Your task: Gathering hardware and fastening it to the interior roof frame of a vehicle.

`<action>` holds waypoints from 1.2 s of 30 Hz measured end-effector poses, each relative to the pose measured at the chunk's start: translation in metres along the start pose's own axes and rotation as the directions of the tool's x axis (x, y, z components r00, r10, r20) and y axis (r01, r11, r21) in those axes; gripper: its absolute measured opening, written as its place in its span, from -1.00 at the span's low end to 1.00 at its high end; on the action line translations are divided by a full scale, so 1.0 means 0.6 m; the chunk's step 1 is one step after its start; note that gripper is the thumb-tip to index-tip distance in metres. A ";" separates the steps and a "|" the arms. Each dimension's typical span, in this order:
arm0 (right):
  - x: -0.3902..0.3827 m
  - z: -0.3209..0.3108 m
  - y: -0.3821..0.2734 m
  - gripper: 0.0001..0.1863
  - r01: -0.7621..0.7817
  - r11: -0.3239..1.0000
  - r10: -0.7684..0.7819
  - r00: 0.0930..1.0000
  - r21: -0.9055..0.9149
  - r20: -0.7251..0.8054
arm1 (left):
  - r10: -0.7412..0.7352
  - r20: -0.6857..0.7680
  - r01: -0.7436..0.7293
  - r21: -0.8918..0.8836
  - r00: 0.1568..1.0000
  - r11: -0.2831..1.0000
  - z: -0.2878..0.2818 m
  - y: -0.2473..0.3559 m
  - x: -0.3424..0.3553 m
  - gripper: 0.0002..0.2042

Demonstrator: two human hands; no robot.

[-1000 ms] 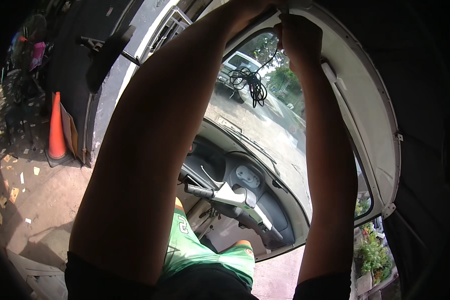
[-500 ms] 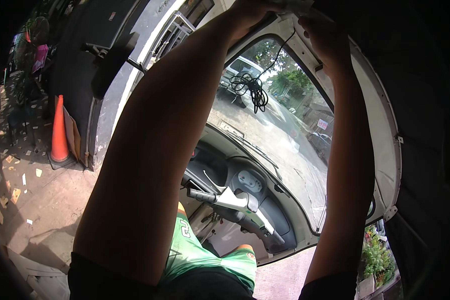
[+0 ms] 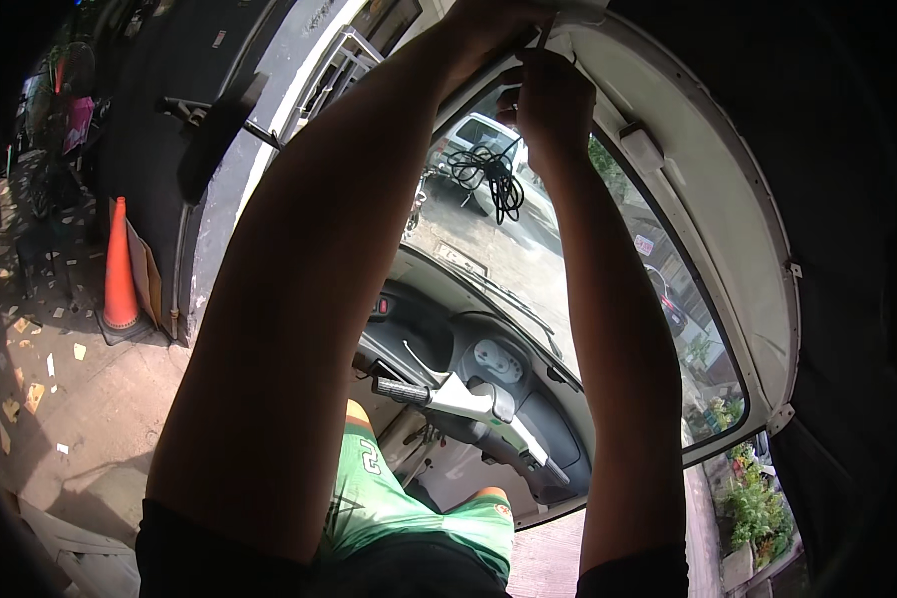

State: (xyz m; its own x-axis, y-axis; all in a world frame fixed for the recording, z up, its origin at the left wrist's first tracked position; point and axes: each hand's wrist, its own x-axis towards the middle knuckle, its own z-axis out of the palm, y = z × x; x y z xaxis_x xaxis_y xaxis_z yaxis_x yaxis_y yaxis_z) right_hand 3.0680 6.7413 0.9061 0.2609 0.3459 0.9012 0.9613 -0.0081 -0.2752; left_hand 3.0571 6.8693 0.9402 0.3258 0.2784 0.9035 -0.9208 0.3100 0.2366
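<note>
The coiled cable (image 3: 496,175) could drop if its hanging weight drags it loose. I cannot tell what the left hand's (image 3: 490,18) or right hand's (image 3: 558,92) fingers pinch.

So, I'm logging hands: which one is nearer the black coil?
Right: the right hand is above and right of the coil; the left hand is farther up, at the picture's top edge.

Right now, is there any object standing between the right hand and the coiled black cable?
Nothing visible stands between them. The coiled black cable hangs below the right hand, toward the picture's left. It runs up out of sight at the hand, so I cannot tell whether it is gripped.
</note>
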 end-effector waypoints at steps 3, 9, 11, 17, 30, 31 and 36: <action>0.033 -0.025 0.063 -0.70 0.350 0.910 -0.360 0.933 -0.222 -0.001 | -0.132 0.004 0.131 0.056 0.991 0.990 0.023 0.001 0.002 -0.85; 0.032 -0.065 0.013 -0.71 0.333 0.694 -0.387 0.920 -0.639 0.059 | 0.032 0.049 -0.031 -0.026 0.998 0.999 0.009 0.012 -0.003 -0.80; 0.061 -0.144 0.007 -0.72 0.391 0.423 -0.414 0.886 -0.817 0.209 | 0.036 0.102 -0.027 -0.097 0.994 0.995 0.041 -0.003 -0.007 -0.70; 0.120 -0.199 -0.105 -0.72 0.258 0.594 -0.273 0.956 -0.762 0.111 | 0.049 0.038 -0.047 -0.043 0.998 0.998 0.031 0.002 -0.001 -0.65; 0.039 -0.011 0.068 -0.65 0.149 0.974 -0.151 0.989 -0.171 -0.001 | -0.244 0.013 0.241 0.097 0.970 0.966 0.017 0.002 -0.011 -0.91; 0.038 -0.025 0.069 -0.65 0.140 0.972 -0.147 0.989 -0.187 -0.022 | -0.252 0.042 0.246 0.114 0.967 0.963 0.023 -0.009 -0.005 -0.91; 0.040 -0.029 0.057 -0.73 0.371 0.866 -0.361 0.928 -0.334 0.094 | 0.021 0.059 -0.017 -0.071 0.998 0.997 -0.016 -0.009 0.022 -0.86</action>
State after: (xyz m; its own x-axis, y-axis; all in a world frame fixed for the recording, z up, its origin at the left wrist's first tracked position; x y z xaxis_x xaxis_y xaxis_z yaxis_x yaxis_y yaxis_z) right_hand 3.1088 6.7327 0.9242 -0.1136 0.4124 0.9039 0.9592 -0.1917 0.2080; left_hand 3.0684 6.8797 0.9474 0.2934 0.2312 0.9276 -0.9086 0.3691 0.1954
